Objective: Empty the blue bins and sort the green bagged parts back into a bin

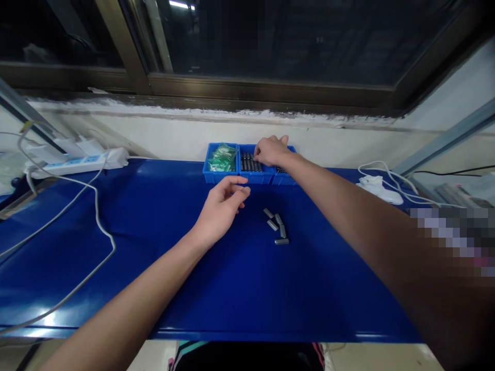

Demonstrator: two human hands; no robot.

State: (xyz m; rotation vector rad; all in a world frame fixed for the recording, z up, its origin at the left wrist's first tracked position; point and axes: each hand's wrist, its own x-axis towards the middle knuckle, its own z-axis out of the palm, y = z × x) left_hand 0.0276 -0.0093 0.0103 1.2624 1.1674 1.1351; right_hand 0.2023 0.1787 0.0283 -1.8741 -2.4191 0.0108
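Observation:
My right hand (271,150) reaches over the middle blue bin (256,179), its fingers pinched together at the dark metal pieces (248,163) lined up in rows inside. Whatever lies between those fingertips is too hidden to make out. Closer to me, my left hand (225,206) hovers above the blue table with loosely curled fingers, thumb and index apart, and nothing visible in it. To its right, several short grey metal pieces (273,225) lie scattered on the tabletop.
Left of the middle bin stands another blue bin (209,178) with green plastic packets (223,157); a third bin (284,179) is partly behind my right arm. A white power strip (79,164) and loose cables (101,226) lie at left. White cables (386,172) lie at right.

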